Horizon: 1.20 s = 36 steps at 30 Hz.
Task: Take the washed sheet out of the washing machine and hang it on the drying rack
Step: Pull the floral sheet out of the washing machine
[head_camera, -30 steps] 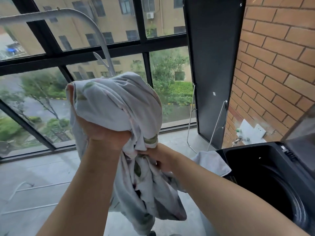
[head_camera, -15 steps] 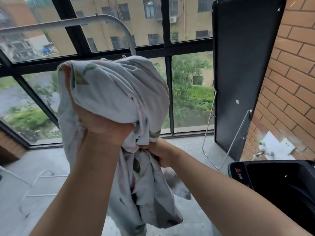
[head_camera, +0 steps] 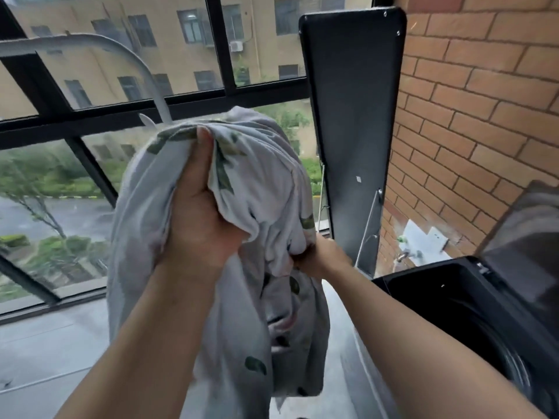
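Both hands grip the bunched sheet [head_camera: 263, 182]: left hand [head_camera: 199, 219] clutches it high, right hand [head_camera: 317, 258] pinches lower. Probably so it clears the floor on the way to the rack [head_camera: 90, 45].

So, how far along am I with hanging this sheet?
Done: the white leaf-printed fabric sheet is out of the black top-loading washing machine. In hand: the left hand holds it bunched high; the right hand grips lower folds. Left: spreading it over the curved white metal drying rack behind it.
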Tool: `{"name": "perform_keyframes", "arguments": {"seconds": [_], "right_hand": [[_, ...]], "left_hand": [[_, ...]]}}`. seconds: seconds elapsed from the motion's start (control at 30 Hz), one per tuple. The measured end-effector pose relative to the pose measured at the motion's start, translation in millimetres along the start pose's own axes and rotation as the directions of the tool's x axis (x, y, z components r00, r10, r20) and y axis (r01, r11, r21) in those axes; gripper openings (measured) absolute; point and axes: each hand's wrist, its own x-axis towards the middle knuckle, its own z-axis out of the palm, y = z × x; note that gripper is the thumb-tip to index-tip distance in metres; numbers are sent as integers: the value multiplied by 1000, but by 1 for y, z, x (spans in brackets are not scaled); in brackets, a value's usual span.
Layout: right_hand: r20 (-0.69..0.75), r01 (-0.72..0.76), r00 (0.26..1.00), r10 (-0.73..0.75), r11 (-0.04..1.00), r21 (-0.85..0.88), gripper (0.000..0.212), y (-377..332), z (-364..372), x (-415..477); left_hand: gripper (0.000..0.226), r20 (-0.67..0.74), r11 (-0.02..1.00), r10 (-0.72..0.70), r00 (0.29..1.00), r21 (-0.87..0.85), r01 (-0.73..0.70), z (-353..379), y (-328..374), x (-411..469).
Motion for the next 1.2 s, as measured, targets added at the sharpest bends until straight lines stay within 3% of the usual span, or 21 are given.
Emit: {"name": "perform_keyframes", "arguments": {"seconds": [0.07, 0.17, 0.23, 0.3, 0.4, 0.43, 0.5, 0.57, 0.67, 0.73, 0.87, 0.93, 1.03, 1.2], "right_hand": [[52, -26, 998, 32, 993, -111, 49, 14, -18, -1], [110, 31, 994, -26, 998, -51, 29, 34, -39, -4], [65, -7, 998, 6, 1000, 13, 41, 55, -57, -4], [56, -105, 994, 97, 981, 164, 47, 75, -78, -6], [-18, -197, 976, 216, 919, 340, 47, 101, -111, -15], [-62, -201, 970, 237, 915, 349, 46, 107, -120, -17], [-172, -230, 939, 298, 916, 327, 63, 123, -133, -16], [-227, -303, 905, 360, 920, 250, 73, 139, -142, -12], [-300, -432, 830, 470, 882, 187, 75, 164, -157, -11], [-377, -528, 765, 522, 844, 96, 66, 181, -168, -12], [-502, -649, 660, 559, 761, -7, 75, 215, -196, -20], [-520, -680, 649, 556, 730, -68, 84, 231, -210, -25], [-542, -730, 628, 559, 664, -161, 91, 256, -229, -31], [-520, -763, 611, 597, 619, -185, 94, 288, -244, -33]], "left_hand": [[60, 11, 968, -219, 976, -119, 219, -5, -17, 16], [60, 137, 959, -248, 959, -108, 263, 4, -35, 32], [54, 32, 969, -241, 970, 69, 238, 7, -50, 40], [46, -94, 916, -209, 974, 330, 228, 15, -65, 44], [42, -171, 672, -221, 960, 687, 277, 32, -88, 47], [34, -145, 655, -261, 954, 700, 285, 35, -96, 50], [15, -74, 668, -312, 947, 692, 274, 45, -111, 55], [12, 14, 637, -383, 924, 728, 253, 56, -123, 58], [14, 107, 583, -610, 785, 732, 353, 71, -144, 55], [15, 137, 564, -667, 733, 736, 375, 74, -156, 53], [18, 107, 500, -704, 703, 777, 383, 98, -177, 47], [31, 92, 446, -762, 641, 793, 415, 109, -182, 39], [18, -7, 311, -825, 566, 830, 464, 118, -200, 34], [18, -112, 255, -830, 546, 795, 550, 133, -222, 20]]}}
